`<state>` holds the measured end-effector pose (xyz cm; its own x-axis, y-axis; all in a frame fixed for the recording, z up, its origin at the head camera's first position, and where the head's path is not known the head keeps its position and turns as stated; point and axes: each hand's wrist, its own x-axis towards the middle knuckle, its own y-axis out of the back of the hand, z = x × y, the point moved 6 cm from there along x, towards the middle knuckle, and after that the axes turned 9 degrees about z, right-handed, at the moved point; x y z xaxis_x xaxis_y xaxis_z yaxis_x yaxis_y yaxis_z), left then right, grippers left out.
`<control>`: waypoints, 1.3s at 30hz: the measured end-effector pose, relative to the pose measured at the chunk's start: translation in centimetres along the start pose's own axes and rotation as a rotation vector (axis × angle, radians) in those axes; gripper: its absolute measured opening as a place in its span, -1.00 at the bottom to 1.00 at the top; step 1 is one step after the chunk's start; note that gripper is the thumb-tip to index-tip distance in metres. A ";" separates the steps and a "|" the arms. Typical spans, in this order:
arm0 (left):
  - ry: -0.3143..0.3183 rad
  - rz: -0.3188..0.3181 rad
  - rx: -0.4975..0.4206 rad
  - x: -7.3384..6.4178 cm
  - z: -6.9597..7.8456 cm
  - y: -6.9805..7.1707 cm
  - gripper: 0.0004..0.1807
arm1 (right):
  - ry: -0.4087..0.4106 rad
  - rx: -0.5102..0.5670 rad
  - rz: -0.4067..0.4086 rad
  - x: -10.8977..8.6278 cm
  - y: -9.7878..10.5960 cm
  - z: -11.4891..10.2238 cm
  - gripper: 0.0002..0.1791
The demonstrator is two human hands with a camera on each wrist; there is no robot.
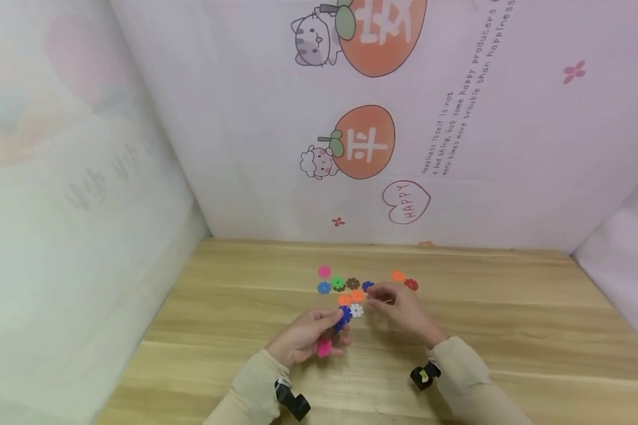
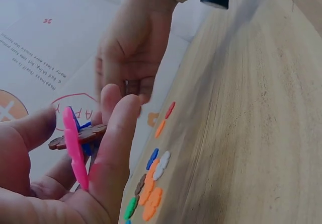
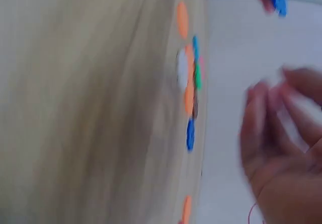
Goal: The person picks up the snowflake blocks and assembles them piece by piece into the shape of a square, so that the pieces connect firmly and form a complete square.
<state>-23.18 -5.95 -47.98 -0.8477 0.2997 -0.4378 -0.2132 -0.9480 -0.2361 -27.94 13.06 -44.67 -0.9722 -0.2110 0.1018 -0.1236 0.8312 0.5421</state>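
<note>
My left hand (image 1: pixel 304 337) pinches a small build of joined plastic snowflake discs above the table. In the head view its blue disc (image 1: pixel 344 315) sits by the thumb tip, with a pink disc (image 1: pixel 324 348) lower down. The left wrist view shows a brown disc (image 2: pixel 93 132) set crosswise against the pink one, blue behind. My right hand (image 1: pixel 404 308) hovers just right of the loose discs, fingers loosely bent, nothing visible between them. Nearest to it are a dark blue disc (image 1: pixel 368 286) and an orange disc (image 1: pixel 357 296). A white disc (image 1: pixel 357 311) lies beside the left thumb.
Further loose discs lie on the wooden table (image 1: pixel 510 330): green (image 1: pixel 338 282), brown (image 1: pixel 353 283), light blue (image 1: pixel 324 288) and pink (image 1: pixel 324 271). An orange disc (image 1: pixel 398 275) and a red disc (image 1: pixel 412 284) lie beyond my right hand. A printed cloth wall (image 1: pixel 266 177) stands behind.
</note>
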 end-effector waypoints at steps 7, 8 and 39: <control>0.005 0.046 -0.023 0.3 0.0 0.3 -0.39 | -0.045 -0.238 0.109 2.0 1.4 2.0 -0.68; 0.005 0.052 -0.025 0.3 0.1 0.3 -0.41 | -0.043 -0.254 0.110 2.3 1.4 2.2 -0.66; -0.038 0.075 0.005 0.4 -0.4 0.4 -0.49 | -0.166 -0.050 0.013 3.6 -1.0 3.1 -0.82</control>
<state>-23.38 -6.18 -48.61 -0.8790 0.2237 -0.4211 -0.1509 -0.9682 -0.1994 -31.94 13.09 -47.44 -0.9936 -0.1095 -0.0280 -0.1053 0.8059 0.5825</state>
